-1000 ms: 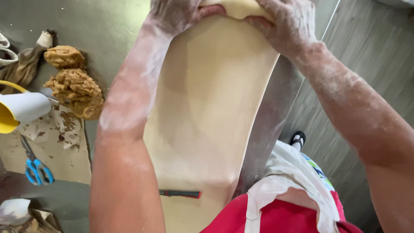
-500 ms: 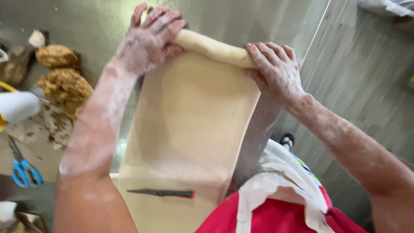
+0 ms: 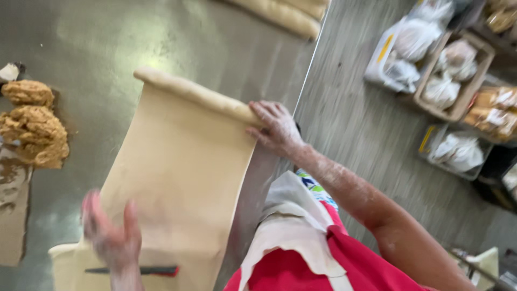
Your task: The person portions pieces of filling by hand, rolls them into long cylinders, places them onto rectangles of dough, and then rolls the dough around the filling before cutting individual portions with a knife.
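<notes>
L hand (image 3: 110,231) off; dough roll (image 3: 196,94) lies diagonal.

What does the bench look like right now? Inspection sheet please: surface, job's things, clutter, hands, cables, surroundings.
Surface: steel table, dull sheen, smears at left.
Job's things: dough sheet lying flat, far edge rolled into a dough roll.
Clutter: brown filling lumps at left; knife on the sheet's near end; more dough rolls at the far edge.
Hands: right hand resting on the roll's right end, floury; left hand lifted over the sheet, blurred, holding nothing.
Cables: nothing seen.
Surroundings: crates of bagged goods on the floor at right.
</notes>
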